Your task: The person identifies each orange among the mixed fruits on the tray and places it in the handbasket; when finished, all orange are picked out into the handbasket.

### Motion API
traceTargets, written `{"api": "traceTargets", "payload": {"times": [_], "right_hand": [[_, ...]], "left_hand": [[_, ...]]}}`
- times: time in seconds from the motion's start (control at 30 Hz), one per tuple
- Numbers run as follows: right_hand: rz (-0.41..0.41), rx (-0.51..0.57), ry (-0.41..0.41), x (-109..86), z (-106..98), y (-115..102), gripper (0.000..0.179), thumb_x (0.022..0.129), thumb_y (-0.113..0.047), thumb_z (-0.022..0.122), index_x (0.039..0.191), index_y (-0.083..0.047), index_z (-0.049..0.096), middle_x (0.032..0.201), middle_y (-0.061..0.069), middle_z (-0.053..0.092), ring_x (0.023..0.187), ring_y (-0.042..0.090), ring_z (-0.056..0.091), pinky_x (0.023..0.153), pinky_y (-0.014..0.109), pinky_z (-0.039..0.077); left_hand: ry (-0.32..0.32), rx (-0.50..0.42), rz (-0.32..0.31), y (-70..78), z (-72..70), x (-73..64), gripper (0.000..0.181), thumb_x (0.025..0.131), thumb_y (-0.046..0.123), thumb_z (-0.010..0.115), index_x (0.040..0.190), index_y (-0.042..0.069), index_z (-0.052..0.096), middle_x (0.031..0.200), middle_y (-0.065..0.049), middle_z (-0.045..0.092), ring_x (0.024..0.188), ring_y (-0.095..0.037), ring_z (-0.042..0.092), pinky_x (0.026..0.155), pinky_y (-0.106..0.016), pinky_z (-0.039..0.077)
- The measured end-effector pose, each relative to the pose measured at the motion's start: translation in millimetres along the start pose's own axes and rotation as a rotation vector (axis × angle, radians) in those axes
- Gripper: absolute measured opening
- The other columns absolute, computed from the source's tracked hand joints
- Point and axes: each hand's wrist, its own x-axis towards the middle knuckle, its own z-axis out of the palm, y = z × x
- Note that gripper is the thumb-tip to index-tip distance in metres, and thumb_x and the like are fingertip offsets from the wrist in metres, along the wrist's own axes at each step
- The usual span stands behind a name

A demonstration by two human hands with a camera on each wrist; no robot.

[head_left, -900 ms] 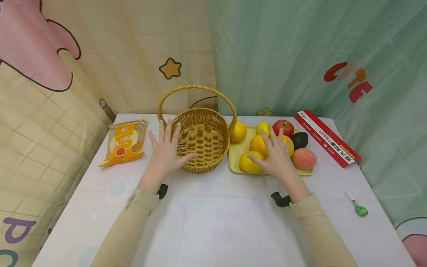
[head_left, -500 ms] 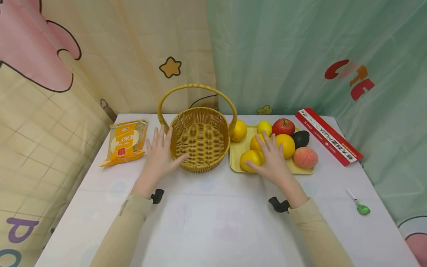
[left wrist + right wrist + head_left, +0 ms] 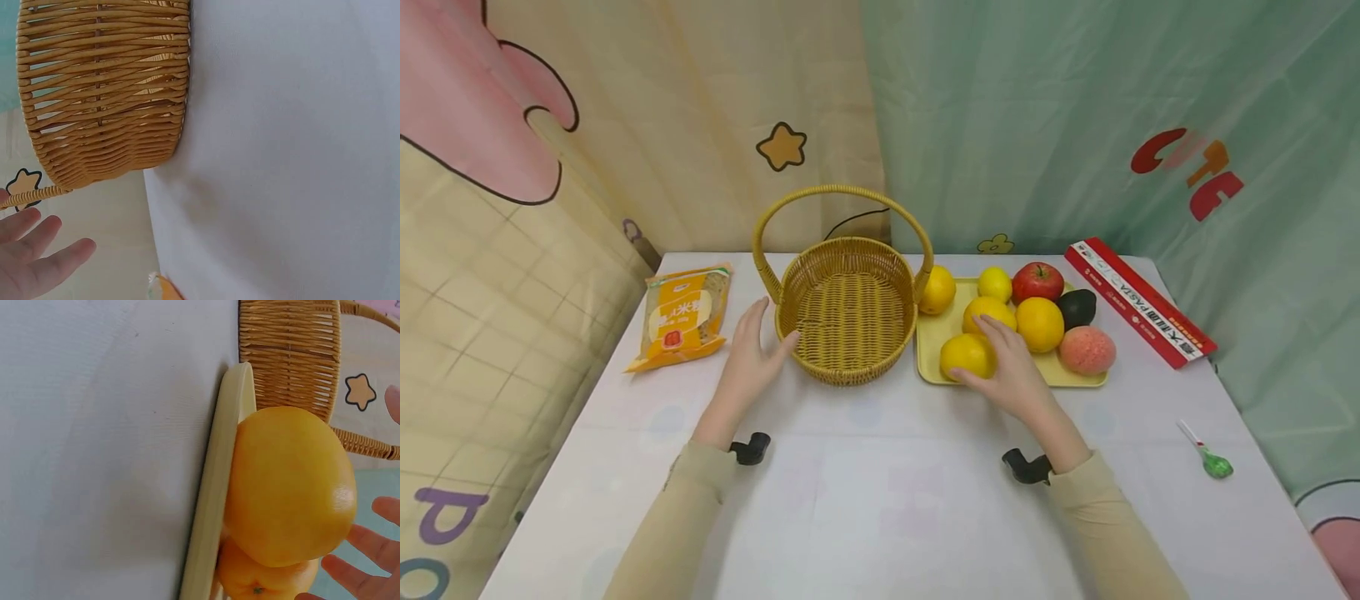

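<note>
My left hand (image 3: 747, 367) is beside the left side of a woven basket (image 3: 850, 377) with a tall arched handle, its thumb extended toward the basket's front rim. In the left wrist view its fingers (image 3: 59, 265) are spread near the handle and hold nothing. My right hand (image 3: 1017, 379) hovers over the front left of a yellow tray (image 3: 929, 350), thumb and fingers apart about a large round yellow fruit (image 3: 966, 357). In the right wrist view this fruit lies at the tray's edge in front of an orange (image 3: 269, 578), with the fingertips (image 3: 340, 569) close above it.
The tray also holds oranges, a lemon (image 3: 994, 284), a red apple (image 3: 1037, 283), a dark avocado-shaped fruit (image 3: 1078, 308) and a pink peach (image 3: 1087, 350). An orange noodle packet (image 3: 681, 318) lies left, a red pasta box (image 3: 1138, 302) and a green lollipop (image 3: 1213, 463) right.
My left hand has moved left and back from over the basket to its outer side. The right hand has come down close to the front yellow fruit, its fingers drawn in.
</note>
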Motion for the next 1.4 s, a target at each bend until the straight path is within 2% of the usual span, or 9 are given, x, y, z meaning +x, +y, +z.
{"api": "traceTargets", "payload": {"times": [0.13, 0.27, 0.5, 0.6, 0.9, 1.17, 1.4], "right_hand": [[0.032, 0.053, 0.004, 1.0, 3, 6, 0.088, 0.084, -0.049, 0.075, 0.152, -0.010, 0.034, 0.156, 0.017, 0.032, 0.141, 0.040, 0.028, 0.116, 0.063, 0.030], [0.047, 0.089, 0.014, 2.5, 6, 10, 0.087, 0.083, -0.046, 0.076, 0.150, -0.009, 0.036, 0.154, 0.018, 0.034, 0.139, 0.040, 0.029, 0.115, 0.062, 0.032], [0.086, 0.106, 0.009, 4.0, 11, 14, 0.084, 0.082, -0.041, 0.078, 0.148, -0.008, 0.039, 0.151, 0.020, 0.034, 0.134, 0.040, 0.025, 0.110, 0.062, 0.034], [0.096, 0.108, 0.002, 4.8, 13, 14, 0.081, 0.082, -0.035, 0.080, 0.148, -0.009, 0.040, 0.148, 0.021, 0.033, 0.133, 0.041, 0.024, 0.108, 0.061, 0.034], [0.127, 0.125, 0.005, 6.9, 21, 12, 0.077, 0.080, -0.019, 0.081, 0.145, -0.011, 0.040, 0.145, 0.022, 0.030, 0.130, 0.043, 0.026, 0.108, 0.064, 0.035], [0.128, 0.104, 0.056, 6.3, 25, 11, 0.075, 0.077, -0.022, 0.084, 0.139, -0.009, 0.043, 0.143, 0.021, 0.038, 0.129, 0.042, 0.033, 0.110, 0.062, 0.036], [0.071, 0.182, 0.094, 11.1, 18, -7, 0.077, 0.074, -0.028, 0.085, 0.137, -0.007, 0.045, 0.139, 0.018, 0.044, 0.126, 0.035, 0.042, 0.111, 0.057, 0.038]], "left_hand": [[-0.006, -0.073, -0.028, -0.9, 2.1, 3.4, 0.083, 0.098, 0.048, 0.055, 0.157, 0.005, 0.016, 0.160, -0.024, 0.019, 0.145, -0.043, 0.027, 0.115, -0.062, 0.032], [-0.032, -0.147, -0.063, -1.8, 4.4, 7.9, 0.078, 0.100, 0.040, 0.055, 0.156, 0.002, 0.016, 0.159, -0.026, 0.019, 0.144, -0.043, 0.029, 0.114, -0.059, 0.037], [-0.086, -0.348, -0.234, -5.5, 8.8, 15.6, 0.067, 0.103, 0.028, 0.050, 0.156, 0.004, 0.016, 0.160, -0.020, 0.024, 0.145, -0.038, 0.033, 0.115, -0.052, 0.039], [-0.084, -0.405, -0.273, -7.4, 11.4, 17.3, 0.064, 0.104, 0.025, 0.048, 0.156, 0.006, 0.017, 0.160, -0.020, 0.026, 0.144, -0.036, 0.034, 0.112, -0.050, 0.043], [-0.052, -0.487, -0.303, -9.2, 15.8, 16.8, 0.057, 0.105, 0.014, 0.043, 0.156, 0.009, 0.019, 0.157, -0.020, 0.029, 0.140, -0.035, 0.041, 0.107, -0.048, 0.049], [-0.050, -0.483, -0.306, -9.6, 18.3, 17.4, 0.057, 0.104, 0.013, 0.044, 0.155, 0.010, 0.020, 0.156, -0.019, 0.030, 0.139, -0.034, 0.042, 0.105, -0.048, 0.050], [-0.051, -0.489, -0.304, -11.1, 16.2, 18.0, 0.057, 0.104, 0.011, 0.044, 0.155, 0.009, 0.020, 0.155, -0.019, 0.031, 0.138, -0.034, 0.044, 0.103, -0.048, 0.052]]}}
